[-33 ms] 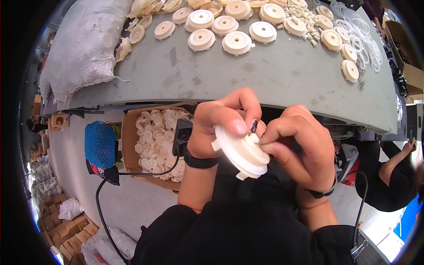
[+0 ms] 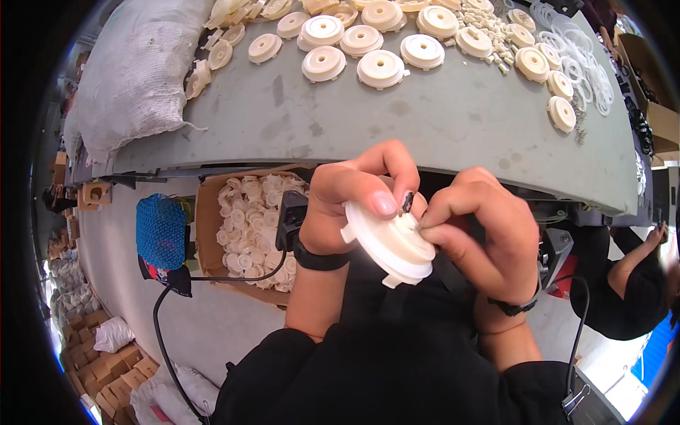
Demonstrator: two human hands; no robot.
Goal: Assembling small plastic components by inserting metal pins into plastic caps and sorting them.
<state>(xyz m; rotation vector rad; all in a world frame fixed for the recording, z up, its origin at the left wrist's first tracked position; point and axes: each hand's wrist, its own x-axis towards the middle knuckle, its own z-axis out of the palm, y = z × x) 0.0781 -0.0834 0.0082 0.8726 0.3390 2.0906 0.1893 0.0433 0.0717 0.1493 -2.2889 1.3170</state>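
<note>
My left hand (image 2: 361,188) grips a round cream plastic cap (image 2: 389,244) by its rim, holding it tilted in front of my chest. The cap has stepped rings and small tabs along its edge. A small dark patch shows at a left fingertip; what it is I cannot tell. The thumb and forefinger of my right hand (image 2: 482,227) are pinched together at the cap's raised centre. Whatever they hold there is too small and too covered to make out.
Similar cream caps (image 2: 380,69) lie on the grey table (image 2: 297,134), with small cream plugs (image 2: 496,35) and clear rings (image 2: 584,67) at right. A white sack (image 2: 142,78) stands left. Below it, a cardboard box (image 2: 209,234) holds many pale parts. Another person (image 2: 623,283) sits at right.
The cap has tipped very slightly in my left hand, and my right fingertips have shifted a touch with it. Everything else looks the same.
</note>
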